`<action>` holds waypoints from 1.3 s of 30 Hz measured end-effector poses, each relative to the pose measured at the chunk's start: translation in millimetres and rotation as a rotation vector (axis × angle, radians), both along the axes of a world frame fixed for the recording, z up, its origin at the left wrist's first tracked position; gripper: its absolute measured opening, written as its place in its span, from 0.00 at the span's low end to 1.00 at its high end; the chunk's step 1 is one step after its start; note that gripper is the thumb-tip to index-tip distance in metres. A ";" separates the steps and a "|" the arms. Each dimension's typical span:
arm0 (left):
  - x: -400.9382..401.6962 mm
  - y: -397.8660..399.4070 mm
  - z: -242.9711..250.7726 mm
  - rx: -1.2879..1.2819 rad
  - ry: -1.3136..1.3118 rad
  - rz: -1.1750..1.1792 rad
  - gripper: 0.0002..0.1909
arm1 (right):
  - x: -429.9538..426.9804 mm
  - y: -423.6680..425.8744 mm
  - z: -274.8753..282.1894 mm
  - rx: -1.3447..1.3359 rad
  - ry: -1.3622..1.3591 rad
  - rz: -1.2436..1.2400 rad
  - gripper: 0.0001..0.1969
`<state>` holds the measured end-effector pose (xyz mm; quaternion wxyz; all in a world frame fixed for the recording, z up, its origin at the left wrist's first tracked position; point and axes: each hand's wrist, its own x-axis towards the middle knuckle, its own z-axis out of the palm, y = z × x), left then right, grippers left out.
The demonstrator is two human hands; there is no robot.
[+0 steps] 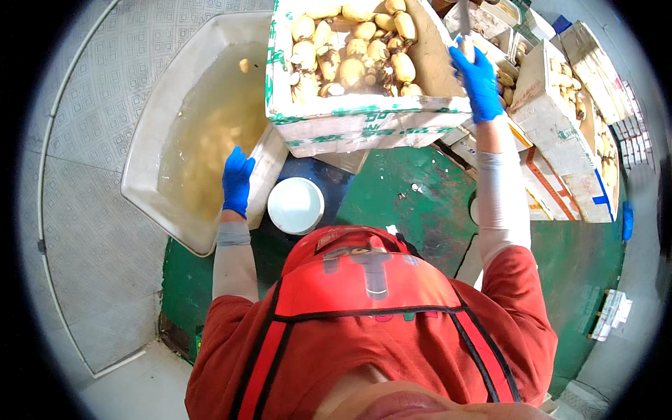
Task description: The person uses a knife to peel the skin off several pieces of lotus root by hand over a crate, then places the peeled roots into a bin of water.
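My right hand (479, 84), in a blue glove, is closed around the light handle of a knife (464, 26) at the right rim of a foam box (367, 121). Lotus root segments (352, 71) with dark joints fill much of that box. My left hand (237, 181), also blue-gloved, hovers by the near right edge of a white tub (144, 147), with some fingers apart and nothing seen in it. Cloudy brownish water fills the tub; pale pieces show dimly under the surface, and one pale piece (244, 65) is at the far side.
A round white bucket (295, 206) stands on the floor between the tub and me. More foam boxes (546, 110) holding lotus roots are stacked at the right. Small scraps (416, 187) lie on the green floor (399, 210). A tiled wall and a pale pipe (47, 142) run along the left.
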<state>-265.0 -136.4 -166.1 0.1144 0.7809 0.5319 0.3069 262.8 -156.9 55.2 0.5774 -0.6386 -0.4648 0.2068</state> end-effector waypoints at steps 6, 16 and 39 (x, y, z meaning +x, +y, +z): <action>38.3 52.5 68.1 -0.062 -0.760 -0.095 0.21 | 130.7 -19.3 -55.8 -0.246 -0.290 -0.185 0.21; 119.1 71.6 198.1 -0.117 -0.596 -0.301 0.24 | 84.8 29.1 -21.4 -0.080 -0.405 -0.011 0.26; 289.8 214.7 103.7 -0.852 1.117 -0.083 0.48 | 12.4 190.0 -56.5 -0.125 0.222 0.772 0.17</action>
